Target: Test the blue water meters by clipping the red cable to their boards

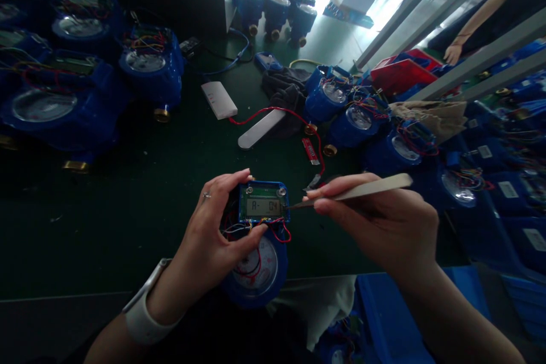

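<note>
My left hand [211,239] grips a blue water meter [258,264] at the near edge of the dark green table [140,210]. Its fingers wrap the small circuit board with an LCD display [263,205] on top of the meter. The display reads "A- 04". Red and dark wires run from the board down over the round dial. My right hand [379,222] pinches metal tweezers [362,189], whose tip touches the right edge of the board. A white watch sits on my left wrist.
Several blue meters with loose wires stand at the left [147,65], at the back [277,8] and in a row at the right [358,119]. A white box [219,99], a metal strip [260,129] and black gloves [284,91] lie mid-table. Another person's arm [473,25] is at far right.
</note>
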### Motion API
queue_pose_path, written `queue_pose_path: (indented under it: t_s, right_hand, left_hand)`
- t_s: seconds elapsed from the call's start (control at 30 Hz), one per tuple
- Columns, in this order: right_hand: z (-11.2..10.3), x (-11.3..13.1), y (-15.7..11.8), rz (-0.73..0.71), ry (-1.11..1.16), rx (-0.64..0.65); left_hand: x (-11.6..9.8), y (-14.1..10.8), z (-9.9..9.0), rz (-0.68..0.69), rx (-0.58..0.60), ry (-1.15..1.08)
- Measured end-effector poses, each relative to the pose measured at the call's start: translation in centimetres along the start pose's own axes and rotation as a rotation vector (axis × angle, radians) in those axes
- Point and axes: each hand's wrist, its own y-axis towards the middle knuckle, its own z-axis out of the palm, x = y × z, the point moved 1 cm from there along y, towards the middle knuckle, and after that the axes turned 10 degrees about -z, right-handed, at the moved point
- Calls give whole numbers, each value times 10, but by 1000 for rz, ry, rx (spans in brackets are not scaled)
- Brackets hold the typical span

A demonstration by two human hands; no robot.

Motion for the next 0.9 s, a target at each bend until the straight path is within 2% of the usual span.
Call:
queue_pose_path:
  t_s: [0.1,0.2,0.33,0.57,0.73,0.8,0.9]
  right_hand:
    - [-1,7,3,-89,-155,68]
    - [1,7,2,-68,-120,54]
    - [9,0,-12,12,11,-80]
    - [29,0,-30,-31,149,-327]
    - [26,-16,-30,14,279,-572]
    - [26,-30,-33,-16,153,-569]
    - [34,-50,-40,-91,-64,-315]
  left_hand:
    - [0,0,0,-10,-6,10]
    - [1,-1,1,-17,-10,19]
    - [0,-1,0,-3,-9,20]
    - [0,-1,0,-11,-26,21]
    - [1,-1,0,-29,-19,-8]
    - [1,-1,-1,-31,-23,-2]
    - [2,-2,-1,-24,-25,19]
